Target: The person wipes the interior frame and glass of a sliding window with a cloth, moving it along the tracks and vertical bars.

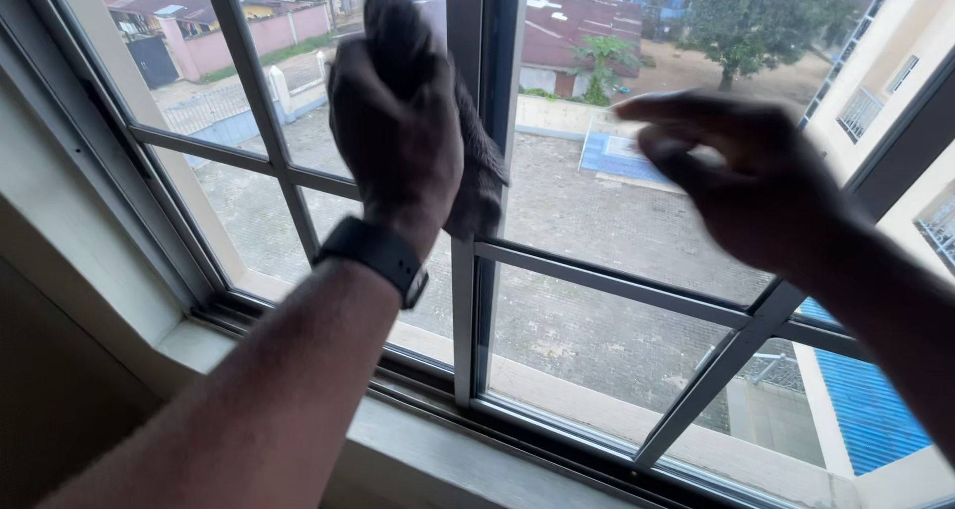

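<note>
My left hand (396,121) is raised against the window and grips a dark grey cloth (479,171), which hangs down its right side and is pressed on the glass beside the central upright bar (476,310). A black wristband sits on that wrist. My right hand (741,176) hovers in front of the right-hand pane with fingers spread and slightly curled, blurred, holding nothing. The window frame (617,282) is grey metal with horizontal and slanted bars.
A pale window sill (428,449) runs along the bottom, with a dark track above it. A cream wall (70,230) flanks the left. Outside, far below, lie a paved yard, roofs, a tree and a blue roof.
</note>
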